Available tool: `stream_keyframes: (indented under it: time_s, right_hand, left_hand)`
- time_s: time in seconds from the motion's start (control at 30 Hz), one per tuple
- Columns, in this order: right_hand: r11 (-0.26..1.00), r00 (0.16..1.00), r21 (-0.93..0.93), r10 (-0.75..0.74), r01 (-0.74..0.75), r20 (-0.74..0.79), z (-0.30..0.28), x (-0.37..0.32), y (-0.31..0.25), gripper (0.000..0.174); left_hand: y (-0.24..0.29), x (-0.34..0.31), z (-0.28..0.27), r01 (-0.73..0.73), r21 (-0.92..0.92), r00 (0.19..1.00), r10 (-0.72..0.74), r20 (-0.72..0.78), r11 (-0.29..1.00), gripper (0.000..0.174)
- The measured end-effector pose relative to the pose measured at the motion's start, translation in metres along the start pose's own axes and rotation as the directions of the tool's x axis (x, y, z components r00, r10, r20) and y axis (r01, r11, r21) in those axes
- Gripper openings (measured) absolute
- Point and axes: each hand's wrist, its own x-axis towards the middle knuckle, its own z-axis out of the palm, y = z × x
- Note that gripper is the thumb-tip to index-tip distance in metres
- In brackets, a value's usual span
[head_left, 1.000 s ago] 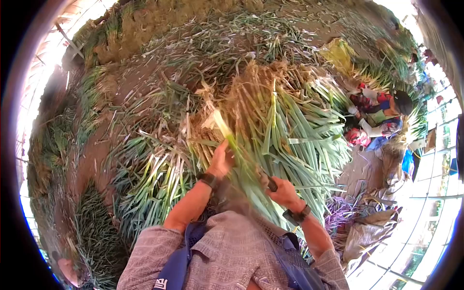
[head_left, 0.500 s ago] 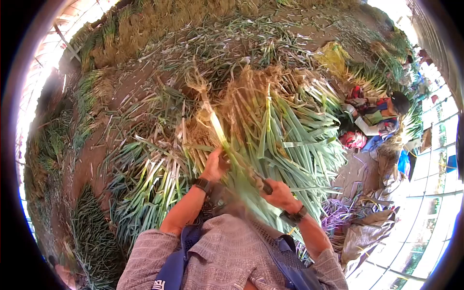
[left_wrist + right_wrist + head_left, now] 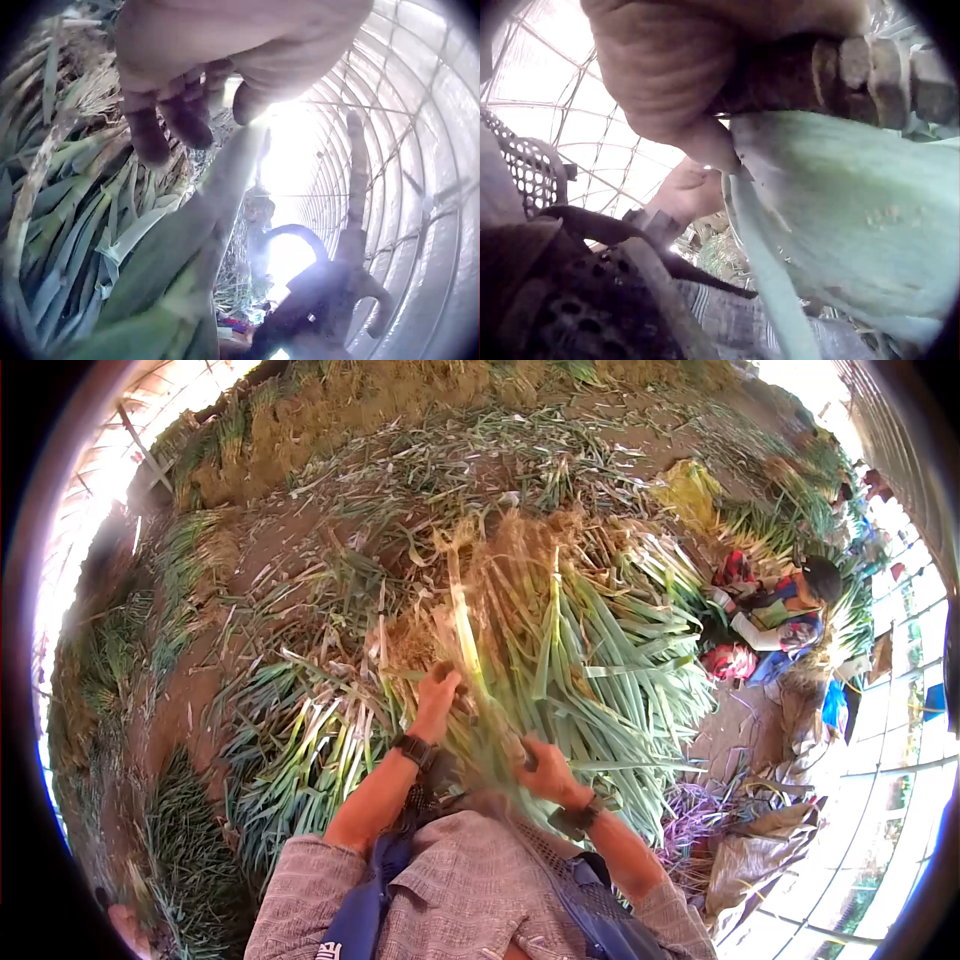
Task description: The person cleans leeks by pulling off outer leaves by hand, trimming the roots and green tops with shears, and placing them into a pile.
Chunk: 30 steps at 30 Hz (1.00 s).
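Observation:
A long leek (image 3: 463, 625), pale at its root end and green lower down, points away from the body over a leek pile. My left hand (image 3: 435, 702) grips it partway along; in the left wrist view the hand (image 3: 240, 45) curls above the stalk (image 3: 229, 169), its fingertips hanging at the stalk's left. Near the leek's blurred leaves, my right hand (image 3: 550, 773) holds a dark handle (image 3: 527, 758). In the right wrist view the fingers of that hand (image 3: 675, 67) wrap the handle, and a broad green leaf (image 3: 847, 195) lies against the thumb. Any blade is not discernible.
The large leek pile (image 3: 620, 650) spreads at centre right, with more leeks (image 3: 330, 730) at left. A person (image 3: 780, 610) sits at the right, near a yellow sack (image 3: 690, 492). Purple strands (image 3: 692, 818) and brown sacking (image 3: 755, 860) lie at lower right.
The leek's root end has swung right and now stands more upright in view. My right hand has moved left, closer to my left hand, which still grips the stalk.

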Motion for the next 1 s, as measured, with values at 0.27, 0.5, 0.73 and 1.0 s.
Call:
stream_keyframes:
  time_s: [0.27, 0.5, 0.73, 1.0]
  right_hand:
    - [0.983, 0.991, -0.128, -0.133, 0.135, 0.023, 0.002, -0.026, -0.002, 0.02]
    - [0.987, 0.991, -0.088, -0.135, 0.136, 0.016, -0.005, -0.046, 0.001, 0.02]
    - [0.964, 0.97, -0.111, -0.238, 0.243, 0.052, -0.014, -0.046, 0.002, 0.021]
    - [0.999, 0.985, -0.046, -0.019, 0.012, -0.17, -0.023, -0.037, 0.031, 0.024]
  left_hand:
    - [0.012, 0.026, 0.002, 0.079, 0.318, 0.996, -0.084, 0.0, 0.945, 0.044]
    - [-0.058, 0.022, -0.017, 0.22, 0.152, 0.975, -0.221, -0.011, 0.964, 0.031]
    - [-0.031, 0.031, 0.014, 0.356, 0.006, 0.913, -0.349, 0.213, 0.934, 0.033]
    - [0.033, 0.016, 0.04, 0.106, 0.016, 0.962, -0.107, 0.25, 0.994, 0.038]
